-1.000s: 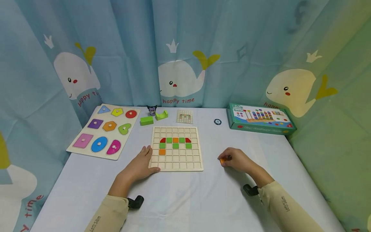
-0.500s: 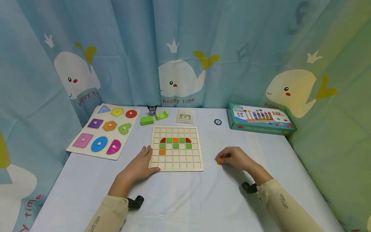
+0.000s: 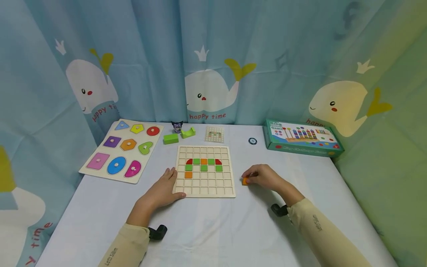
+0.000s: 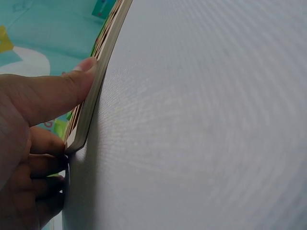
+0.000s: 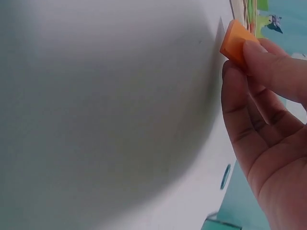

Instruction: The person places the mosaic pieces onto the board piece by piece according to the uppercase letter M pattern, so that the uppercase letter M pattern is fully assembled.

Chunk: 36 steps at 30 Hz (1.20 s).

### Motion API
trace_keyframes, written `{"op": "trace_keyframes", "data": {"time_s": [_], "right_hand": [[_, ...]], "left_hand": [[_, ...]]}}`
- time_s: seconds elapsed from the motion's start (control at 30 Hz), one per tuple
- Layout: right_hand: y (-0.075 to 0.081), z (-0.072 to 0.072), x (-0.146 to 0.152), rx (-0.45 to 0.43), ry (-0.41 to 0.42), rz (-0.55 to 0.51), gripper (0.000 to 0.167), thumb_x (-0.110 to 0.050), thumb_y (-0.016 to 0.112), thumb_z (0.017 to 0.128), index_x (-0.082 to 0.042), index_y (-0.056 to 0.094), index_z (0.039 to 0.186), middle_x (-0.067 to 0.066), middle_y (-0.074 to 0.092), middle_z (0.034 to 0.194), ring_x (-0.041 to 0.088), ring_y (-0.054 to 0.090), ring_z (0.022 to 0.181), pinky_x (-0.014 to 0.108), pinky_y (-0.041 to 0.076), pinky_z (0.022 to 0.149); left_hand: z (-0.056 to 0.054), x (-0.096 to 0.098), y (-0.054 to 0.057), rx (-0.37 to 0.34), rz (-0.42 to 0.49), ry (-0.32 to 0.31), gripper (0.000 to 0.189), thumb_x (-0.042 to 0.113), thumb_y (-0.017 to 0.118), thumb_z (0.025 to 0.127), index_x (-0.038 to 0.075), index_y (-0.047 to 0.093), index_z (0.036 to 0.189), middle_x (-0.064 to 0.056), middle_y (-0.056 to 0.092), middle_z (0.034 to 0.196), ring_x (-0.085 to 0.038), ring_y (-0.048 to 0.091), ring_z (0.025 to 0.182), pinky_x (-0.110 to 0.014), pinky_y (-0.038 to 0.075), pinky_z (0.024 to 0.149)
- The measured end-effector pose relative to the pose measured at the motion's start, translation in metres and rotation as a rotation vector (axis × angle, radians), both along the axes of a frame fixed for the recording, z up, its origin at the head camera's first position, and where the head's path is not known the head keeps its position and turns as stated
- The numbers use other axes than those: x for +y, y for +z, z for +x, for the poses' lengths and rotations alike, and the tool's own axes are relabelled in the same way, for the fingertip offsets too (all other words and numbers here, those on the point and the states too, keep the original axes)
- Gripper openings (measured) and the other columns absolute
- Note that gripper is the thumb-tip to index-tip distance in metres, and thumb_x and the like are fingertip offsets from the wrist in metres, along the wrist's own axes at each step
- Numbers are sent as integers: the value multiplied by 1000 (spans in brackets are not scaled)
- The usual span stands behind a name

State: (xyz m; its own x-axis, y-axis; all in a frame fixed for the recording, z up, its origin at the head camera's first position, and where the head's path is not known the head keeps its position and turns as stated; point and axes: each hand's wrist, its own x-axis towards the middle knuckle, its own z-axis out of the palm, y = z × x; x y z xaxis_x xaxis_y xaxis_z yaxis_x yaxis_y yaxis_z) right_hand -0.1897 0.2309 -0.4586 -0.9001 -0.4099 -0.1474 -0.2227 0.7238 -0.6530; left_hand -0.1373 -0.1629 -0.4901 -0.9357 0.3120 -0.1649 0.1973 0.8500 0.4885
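Observation:
A square wooden grid board [image 3: 210,187] lies flat, with several red, green and orange tiles set in its upper and middle cells. My left hand [image 3: 162,189] rests at the board's lower left corner, fingers along the left side. In the left wrist view, the thumb [image 4: 62,91] of that hand lies against the board's front edge. To the right of the board, my right hand [image 3: 265,177] pinches an orange square tile [image 3: 245,181] between thumb and fingers. The right wrist view shows this orange tile [image 5: 236,43] held tilted, apart from the table surface.
A small pattern card [image 3: 214,134] lies behind the board. Green blocks [image 3: 171,139] and a small purple figure [image 3: 177,127] stand to its left. A shape puzzle [image 3: 121,150] is at far left, a round disc [image 3: 252,141] and a green game box [image 3: 303,138] at right.
My right hand has moved left and slightly away from me with the orange tile, closer to the board. The left hand stays at the board's corner. The head view has shifted a little.

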Motion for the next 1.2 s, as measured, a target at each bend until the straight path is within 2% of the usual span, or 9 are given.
{"op": "trace_keyframes", "data": {"time_s": [0.53,0.93,1.2], "right_hand": [[1,-17,-37,19,101,-37,17,1,75,88,-8,79,102,0,74,97,16,63,87,33,54,80],[2,-28,-64,-9,97,-22,15,-3,75,89,-10,80,101,-1,73,99,16,60,88,30,54,78],[2,-33,-81,27,159,-6,14,-6,76,89,-11,80,101,-1,74,102,20,60,97,35,52,87]], "left_hand": [[1,2,3,-19,-14,11,101,44,79,85,-9,27,154,-21,22,164,-38,14,152,-49,25,119],[1,3,4,-12,-11,20,100,43,79,85,-9,28,154,-21,22,164,-38,14,152,-49,26,119],[2,3,6,-7,-8,19,99,42,79,85,-8,29,154,-21,22,164,-38,14,152,-49,26,118]]}}
